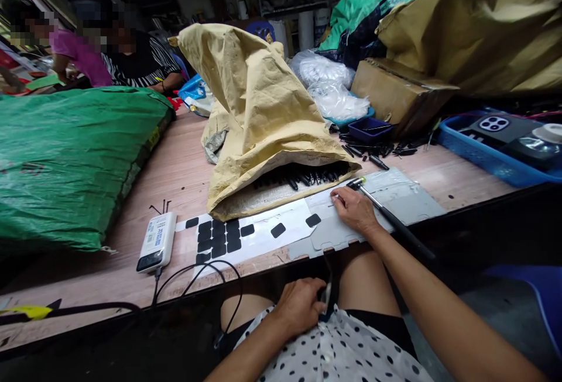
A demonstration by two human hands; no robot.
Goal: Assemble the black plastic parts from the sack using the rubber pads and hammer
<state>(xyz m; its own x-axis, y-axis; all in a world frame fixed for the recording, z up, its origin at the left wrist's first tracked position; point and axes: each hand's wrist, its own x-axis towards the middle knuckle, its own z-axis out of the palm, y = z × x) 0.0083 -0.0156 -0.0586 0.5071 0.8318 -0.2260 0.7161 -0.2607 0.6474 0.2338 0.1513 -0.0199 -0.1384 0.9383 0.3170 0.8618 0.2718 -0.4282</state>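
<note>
- Two bare hands are in view, the nearer being the left hand (301, 306), low over the lap below the table edge, its back up, fingers bent inward against a thin greyish item (327, 289); whether it grips this item is unclear.
- One polka-dot garment (333, 350) lies just below that hand.
- Ahead and to its right, the right hand (355, 209) reaches in from a long, slanting forearm, palm down, wrist nearly straight, thumb and forefinger drawn close together at the grey board (322, 241); I cannot tell whether they pinch anything.
- One hammer (395, 222) lies aslant just beside the right hand, its head beyond the fingers, its black handle running back past the wrist.
- Several black rounded squares (278, 230) sit on white paper (262, 237) left of the right hand, with a power bank (157, 241) farther left.
- One tan sack (267, 107) stands beyond both hands, its open mouth towards them, dark slender parts (307, 179) inside.
- Farther off, a green sack (74, 165) lies left, a cardboard box (395, 92) right.
</note>
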